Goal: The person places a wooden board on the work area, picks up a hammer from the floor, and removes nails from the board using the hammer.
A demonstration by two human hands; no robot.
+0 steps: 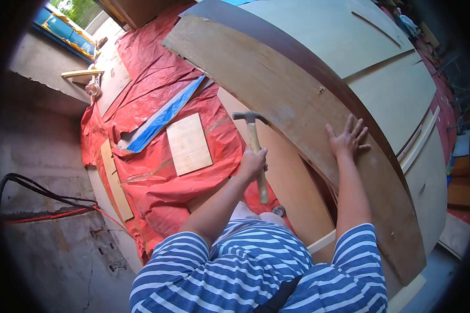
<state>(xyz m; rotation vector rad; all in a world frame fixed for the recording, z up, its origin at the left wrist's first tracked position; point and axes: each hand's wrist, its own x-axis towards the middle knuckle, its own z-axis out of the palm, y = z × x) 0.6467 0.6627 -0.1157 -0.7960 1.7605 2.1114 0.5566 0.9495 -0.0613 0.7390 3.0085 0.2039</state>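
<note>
Red sheeting (pixel 162 193) lies beneath. Left grip (pixel 254 160) curls closed around the hammer (pixel 253 136), head near the board (pixel 303 115); right grip (pixel 348 140), outstretched, rests palm-down and splayed on that board, clasping nothing.

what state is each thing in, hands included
left hand: closed around the hammer's handle
hammer: held, head pointing away from the person
right hand: fingers spread, on the long brown board
long brown board: under the right hand
red sheet: spread out, wrinkled
small pale board: lying flat on the red sheet
blue strip: lying slantwise
</note>
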